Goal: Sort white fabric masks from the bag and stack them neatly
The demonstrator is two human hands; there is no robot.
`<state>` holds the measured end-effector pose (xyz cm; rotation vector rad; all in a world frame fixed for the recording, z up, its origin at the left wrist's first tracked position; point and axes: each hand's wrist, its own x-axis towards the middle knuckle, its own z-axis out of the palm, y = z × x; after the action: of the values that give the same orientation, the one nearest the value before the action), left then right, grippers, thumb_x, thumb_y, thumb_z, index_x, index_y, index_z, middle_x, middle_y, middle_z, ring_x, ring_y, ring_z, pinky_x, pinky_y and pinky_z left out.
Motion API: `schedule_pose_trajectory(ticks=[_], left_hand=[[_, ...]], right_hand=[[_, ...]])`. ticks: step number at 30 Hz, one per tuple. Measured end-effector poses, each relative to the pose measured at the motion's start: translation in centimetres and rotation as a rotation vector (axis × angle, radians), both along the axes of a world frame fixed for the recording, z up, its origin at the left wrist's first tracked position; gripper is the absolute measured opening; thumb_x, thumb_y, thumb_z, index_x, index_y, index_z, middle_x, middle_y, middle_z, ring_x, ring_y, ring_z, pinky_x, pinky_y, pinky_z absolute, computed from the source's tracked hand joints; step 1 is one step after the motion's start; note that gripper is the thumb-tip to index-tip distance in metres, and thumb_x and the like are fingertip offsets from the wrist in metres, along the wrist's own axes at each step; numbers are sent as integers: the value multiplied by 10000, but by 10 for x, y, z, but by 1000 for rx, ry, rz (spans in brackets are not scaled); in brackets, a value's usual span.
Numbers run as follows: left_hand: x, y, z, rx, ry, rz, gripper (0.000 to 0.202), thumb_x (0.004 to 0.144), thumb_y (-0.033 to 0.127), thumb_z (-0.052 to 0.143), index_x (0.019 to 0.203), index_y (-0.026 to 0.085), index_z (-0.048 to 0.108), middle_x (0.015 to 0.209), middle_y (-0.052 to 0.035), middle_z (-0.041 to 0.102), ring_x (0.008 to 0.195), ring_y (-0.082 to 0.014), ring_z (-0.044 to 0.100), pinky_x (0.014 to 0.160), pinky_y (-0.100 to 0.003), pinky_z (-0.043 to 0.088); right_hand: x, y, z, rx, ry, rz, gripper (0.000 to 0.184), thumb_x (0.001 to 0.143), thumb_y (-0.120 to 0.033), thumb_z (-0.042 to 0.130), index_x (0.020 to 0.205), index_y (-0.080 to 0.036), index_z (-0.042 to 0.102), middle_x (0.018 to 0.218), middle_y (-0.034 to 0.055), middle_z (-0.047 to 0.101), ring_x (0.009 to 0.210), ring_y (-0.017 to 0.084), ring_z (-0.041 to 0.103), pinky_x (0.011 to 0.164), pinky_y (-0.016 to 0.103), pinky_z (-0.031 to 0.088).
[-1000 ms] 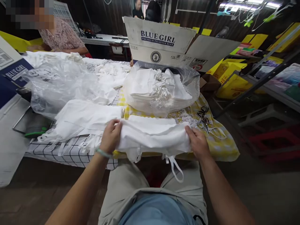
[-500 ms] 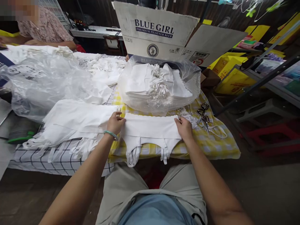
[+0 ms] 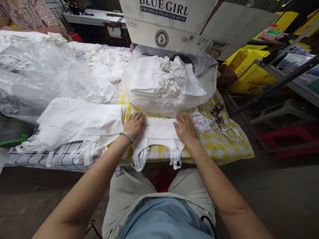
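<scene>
A white cloth piece [image 3: 157, 131] with straps hanging over the table's near edge lies flat on the yellow checked tablecloth [image 3: 224, 146]. My left hand [image 3: 134, 124] presses flat on its left part, fingers spread, with a green bangle at the wrist. My right hand [image 3: 184, 127] rests flat on its right part. Neither hand grips anything. Just behind the hands stands a clear plastic bag [image 3: 169, 83] holding a stack of folded white pieces.
A pile of white pieces [image 3: 82, 122] lies to the left, with crumpled clear plastic [image 3: 37, 76] behind it. Scissors [image 3: 218, 116] and white scraps [image 3: 200, 122] lie at right. A Blue Girl carton [image 3: 169, 23] stands behind. Another person's arm [image 3: 32, 23] is at far left.
The white piece, held bunched at the table edge, has been laid flat and pushed toward the bag. Both hands moved inward and now press flat on it.
</scene>
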<state>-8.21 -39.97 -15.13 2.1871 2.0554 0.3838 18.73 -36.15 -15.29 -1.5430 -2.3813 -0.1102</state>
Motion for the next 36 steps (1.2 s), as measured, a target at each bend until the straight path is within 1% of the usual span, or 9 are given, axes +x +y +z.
schedule_pose_trajectory(ticks=[3, 6, 14, 19, 23, 27, 30, 32, 36], left_hand=[[4, 0, -8, -146, 36, 39, 646, 928, 491, 333, 1475, 148, 300, 1553, -114, 252, 1439, -292, 177, 1160, -499, 128], [3, -4, -10, -171, 60, 59, 705, 923, 561, 265, 1505, 165, 218, 1580, -90, 165, 1455, -278, 116, 1162, -489, 132], [1, -2, -3, -246, 100, 49, 712, 926, 562, 237, 1513, 163, 180, 1586, -75, 130, 1462, -263, 76, 1168, -492, 103], [-12, -33, 15, -54, -79, 21, 686, 932, 513, 299, 1493, 123, 237, 1564, -97, 216, 1456, -251, 122, 1177, -484, 109], [-65, -72, 43, 222, -262, 66, 684, 896, 564, 355, 1399, 105, 417, 1484, -131, 389, 1418, -272, 257, 1163, -505, 205], [-142, -99, 62, 448, -267, 318, 586, 859, 531, 445, 1296, 149, 528, 1364, -100, 537, 1323, -268, 427, 1110, -452, 324], [-199, -108, 65, 424, -205, 618, 506, 800, 400, 524, 1204, 101, 583, 1277, -132, 599, 1220, -296, 527, 1048, -471, 392], [-233, -108, 63, 370, -171, 754, 471, 747, 313, 552, 1130, 44, 610, 1216, -184, 625, 1170, -322, 553, 1022, -489, 411], [-280, -100, 56, 360, -119, 840, 374, 712, 256, 555, 1005, 45, 654, 1079, -206, 666, 1071, -336, 591, 975, -464, 443]], right_hand=[[0, 3, -12, -174, -56, 34, 598, 971, -472, 282, 1426, -100, 390, 1513, 144, 333, 1416, 304, 235, 1142, 488, 184], [4, 4, -19, -274, -94, 17, 653, 967, -501, 242, 1472, -91, 298, 1548, 133, 254, 1444, 279, 172, 1165, 453, 169], [-2, 9, -15, -358, -144, -17, 702, 956, -531, 179, 1490, -81, 243, 1571, 121, 180, 1456, 284, 117, 1181, 446, 133], [-1, 2, -3, -307, -126, -27, 673, 949, -522, 282, 1463, -88, 305, 1548, 146, 248, 1438, 321, 168, 1153, 506, 169], [-17, -17, 19, -124, 18, 44, 464, 930, -361, 439, 1290, -82, 523, 1382, 185, 494, 1321, 309, 385, 1107, 481, 273], [-73, -31, 37, -151, 369, 257, 227, 879, -247, 514, 1037, -155, 650, 1048, 108, 673, 1012, 223, 592, 947, 376, 442], [-137, -27, 43, -327, 587, 338, 164, 838, -223, 541, 939, -171, 660, 923, 63, 680, 839, 171, 622, 807, 311, 485], [-183, -19, 44, -445, 639, 349, 142, 822, -205, 545, 908, -173, 653, 878, 47, 676, 798, 155, 618, 768, 285, 476], [-258, 1, 40, -480, 536, 225, 66, 797, -209, 564, 827, -169, 608, 853, 55, 654, 811, 170, 591, 767, 285, 438]])
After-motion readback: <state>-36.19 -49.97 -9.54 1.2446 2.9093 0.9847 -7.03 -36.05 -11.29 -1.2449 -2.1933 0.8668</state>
